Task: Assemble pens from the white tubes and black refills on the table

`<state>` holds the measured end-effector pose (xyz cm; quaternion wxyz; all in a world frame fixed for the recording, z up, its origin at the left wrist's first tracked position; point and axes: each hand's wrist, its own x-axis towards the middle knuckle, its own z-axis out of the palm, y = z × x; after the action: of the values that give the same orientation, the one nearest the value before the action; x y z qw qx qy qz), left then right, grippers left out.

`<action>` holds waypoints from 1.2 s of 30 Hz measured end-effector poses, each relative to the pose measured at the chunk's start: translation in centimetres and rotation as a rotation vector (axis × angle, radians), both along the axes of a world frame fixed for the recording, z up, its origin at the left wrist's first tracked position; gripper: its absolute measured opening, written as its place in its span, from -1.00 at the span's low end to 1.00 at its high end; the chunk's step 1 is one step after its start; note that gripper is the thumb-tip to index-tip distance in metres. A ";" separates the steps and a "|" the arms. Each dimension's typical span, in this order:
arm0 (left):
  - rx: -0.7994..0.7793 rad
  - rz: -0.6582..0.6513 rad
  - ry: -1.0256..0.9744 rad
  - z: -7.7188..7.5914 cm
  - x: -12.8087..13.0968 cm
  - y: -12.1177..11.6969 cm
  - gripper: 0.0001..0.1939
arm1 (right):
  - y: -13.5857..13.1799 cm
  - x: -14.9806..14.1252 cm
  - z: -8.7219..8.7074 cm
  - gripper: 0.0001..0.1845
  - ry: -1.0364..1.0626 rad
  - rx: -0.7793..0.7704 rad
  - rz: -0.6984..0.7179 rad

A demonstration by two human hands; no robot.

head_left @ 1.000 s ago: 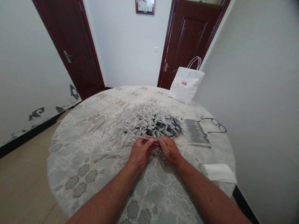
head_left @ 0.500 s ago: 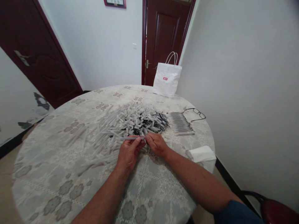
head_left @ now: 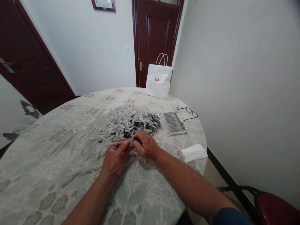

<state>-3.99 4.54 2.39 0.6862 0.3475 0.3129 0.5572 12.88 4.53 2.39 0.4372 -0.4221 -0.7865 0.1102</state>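
Note:
Between the fingers of my left hand point(head_left: 117, 156) lies a slim grey pen point(head_left: 114, 143), its length pointing left. My right hand point(head_left: 145, 145) pinches the pen's right end, and its fingertips touch those of the left. Just beyond both hands spreads a heap of loose pen parts: clear barrels point(head_left: 93, 129), whitish caps point(head_left: 122, 120) and dark thin pieces point(head_left: 153, 122). A neat row of pens point(head_left: 173, 124) lies side by side to the right of the heap. My fingers partly hide the held pen's right end.
A white paper bag point(head_left: 158, 82) stands at the table's far edge. Black-framed glasses point(head_left: 192, 113) touch or lie close to the pen row. Folded white tissue point(head_left: 194, 152) rests near the right edge of the patterned tablecloth point(head_left: 131, 193). A dark red chair point(head_left: 276, 206) is at lower right.
The view has turned slightly right, so everything sits further left. The pen has tilted, its left end now lower, and my right hand has curled more over its right end.

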 end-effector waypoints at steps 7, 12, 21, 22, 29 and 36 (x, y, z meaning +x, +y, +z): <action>-0.012 0.022 -0.010 -0.4 0.0 0.3 -0.75 | 0.4 -0.1 -0.3 -0.66 -0.066 -0.015 0.014; -0.005 0.024 -0.028 -0.4 -0.1 0.0 -0.73 | 0.1 -0.2 -0.7 -0.80 0.042 -0.052 0.022; -0.007 0.037 -0.043 -0.6 0.0 -0.2 -0.70 | -0.3 -0.2 -0.5 -0.91 0.058 0.001 0.055; -0.007 0.037 -0.047 -0.6 0.0 -0.3 -0.70 | -0.3 -0.2 -0.5 -0.91 0.053 -0.001 0.056; 0.004 0.019 -0.024 -0.8 0.2 -0.5 -0.68 | -0.4 -0.3 -0.7 -0.73 0.014 -0.060 0.036; 0.023 0.023 0.002 -0.9 0.3 -0.4 -0.70 | -0.7 0.0 -0.1 -0.84 0.028 -0.091 0.046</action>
<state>-3.70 4.14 1.49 0.6753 0.3523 0.3111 0.5684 12.87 3.78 2.25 0.4259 -0.4220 -0.7838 0.1619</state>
